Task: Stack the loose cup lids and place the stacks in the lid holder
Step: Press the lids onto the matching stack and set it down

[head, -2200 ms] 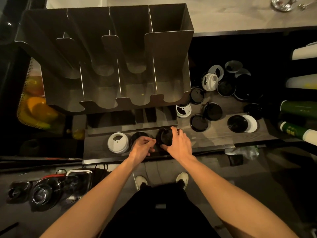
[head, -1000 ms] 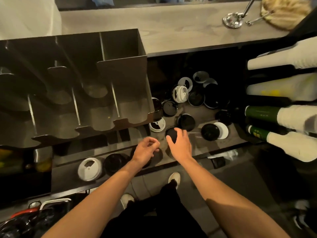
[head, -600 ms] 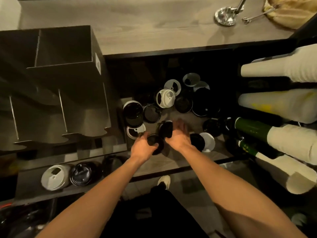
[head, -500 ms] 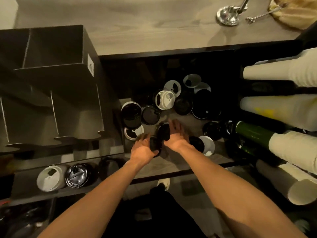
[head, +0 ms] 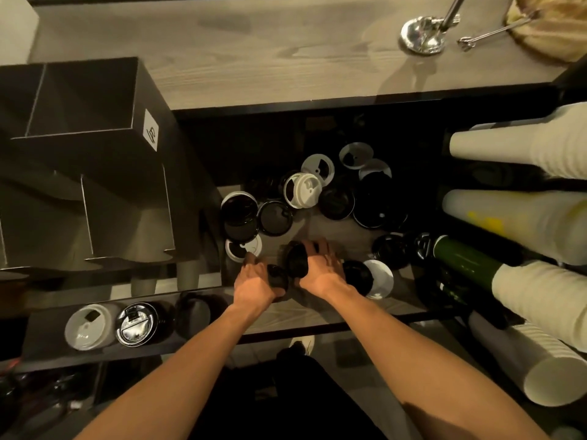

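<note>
The left hand [head: 254,281] curls round a black lid [head: 278,277]. The right hand [head: 320,269] grips a second black lid [head: 297,260], tilted on edge and just beside the first. Both hands are low over the shelf [head: 343,230]. Loose lids [head: 274,217], black and white, lie scattered from 11 to 3 o'clock of the hands. The lid holder [head: 95,192] stands at 9 o'clock. At 8 o'clock a white lid [head: 89,325] sits on a lower ledge [head: 47,344]. Cup stacks [head: 524,217] lie on their sides at 3 o'clock.

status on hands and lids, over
Left hand grips a round black plastic lid; right hand grips a second black lid, tilted, close beside it. Loose black and white lids lie scattered beyond. Dark metal lid holder at left, nothing blocking it.
</note>
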